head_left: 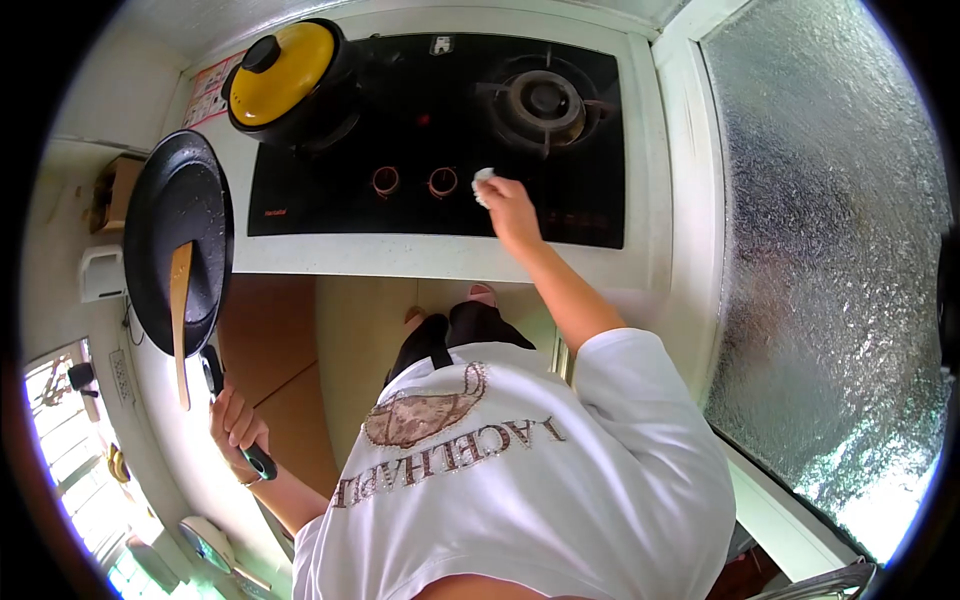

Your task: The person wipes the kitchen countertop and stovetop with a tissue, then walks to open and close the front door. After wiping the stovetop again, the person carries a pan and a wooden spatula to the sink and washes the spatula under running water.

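Observation:
My left hand (240, 430) is closed around the black handle of a frying pan (165, 210), held up at the left beside the stove. A wooden spatula (180, 300) lies in the pan, its end sticking out over the rim. With my right hand (512, 208) I pinch a crumpled white wipe (483, 186), paper or cloth I cannot tell, at the black glass gas stove (330, 215). The wipe is just right of the two control knobs (442, 181). Whether it presses on the glass is hard to tell.
A black pot with a yellow lid (298, 70) stands on the stove's left side. The right burner (546, 105) has a metal pan support. A frosted glass panel (820, 220) rises at the right, and a brown cabinet front (270, 350) is below the counter at the left.

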A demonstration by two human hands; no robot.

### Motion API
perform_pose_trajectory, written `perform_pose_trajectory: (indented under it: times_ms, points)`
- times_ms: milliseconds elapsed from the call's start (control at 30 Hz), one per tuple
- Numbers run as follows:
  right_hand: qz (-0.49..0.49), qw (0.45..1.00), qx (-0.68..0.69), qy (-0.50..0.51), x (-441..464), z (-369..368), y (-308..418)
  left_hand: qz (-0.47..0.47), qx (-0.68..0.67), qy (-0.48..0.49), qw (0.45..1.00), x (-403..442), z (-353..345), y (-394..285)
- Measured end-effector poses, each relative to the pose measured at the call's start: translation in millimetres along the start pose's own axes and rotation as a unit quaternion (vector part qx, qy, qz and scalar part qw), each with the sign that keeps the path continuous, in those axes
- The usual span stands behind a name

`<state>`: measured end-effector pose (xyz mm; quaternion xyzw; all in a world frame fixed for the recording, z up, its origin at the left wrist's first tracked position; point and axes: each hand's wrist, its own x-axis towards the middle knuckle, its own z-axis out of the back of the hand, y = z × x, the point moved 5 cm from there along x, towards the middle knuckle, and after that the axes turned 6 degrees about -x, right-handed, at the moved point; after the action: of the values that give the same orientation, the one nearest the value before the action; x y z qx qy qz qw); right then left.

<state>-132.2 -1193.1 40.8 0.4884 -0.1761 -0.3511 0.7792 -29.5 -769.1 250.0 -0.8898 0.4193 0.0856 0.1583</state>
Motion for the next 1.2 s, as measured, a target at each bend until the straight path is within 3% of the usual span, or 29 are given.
perform_pose_trajectory:
  times_ms: [67, 200, 267, 333, 467, 533, 600, 867, 1067, 1200]
  points:
    - [0.226, 0.961, -0.161, 0.001, -9.5, -27.6, 13.2, -0.008, -0.019, -0.008, 1.0, -2.6, 0.7, -1.1]
    - [0.304, 0.915, -0.257, 0.06, -22.8, 6.3, 32.5, -0.036, -0.007, -0.031, 0.999, -6.8, 3.9, -2.1]
    - [0.146, 0.963, -0.227, -0.01, -14.3, 34.8, 5.4, -0.049, -0.015, -0.039, 0.998, -11.6, 12.6, -6.7]
    - [0.225, 0.923, -0.306, -0.062, -8.0, 38.7, -14.8, -0.059, -0.014, -0.023, 0.998, -15.7, 19.3, -11.1]
    - [0.227, 0.943, -0.231, -0.074, 17.2, -1.2, -8.2, -0.085, -0.023, -0.08, 0.993, -18.5, 28.9, -13.4]
    - [0.278, 0.931, -0.236, -0.028, 33.6, -29.4, 21.6, -0.052, -0.026, -0.007, 0.998, -22.2, 35.7, -17.2]
    - [0.293, 0.934, -0.204, -0.005, 53.7, -45.7, 31.3, -0.056, -0.022, -0.016, 0.998, -24.5, 36.7, -18.4]
    - [0.286, 0.929, -0.23, 0.044, -8.1, 20.2, -3.0, -0.067, -0.003, -0.08, 0.995, -22.6, 29.5, -16.2]
    - [0.156, 0.923, -0.305, -0.176, -46.3, 119.0, -55.0, 0.051, 0.168, -0.083, 0.981, -18.9, -2.5, 3.3]
    - [0.215, 0.903, -0.317, -0.193, -50.0, 109.4, -54.2, 0.14, 0.246, -0.169, 0.944, 4.3, -33.0, 42.0]
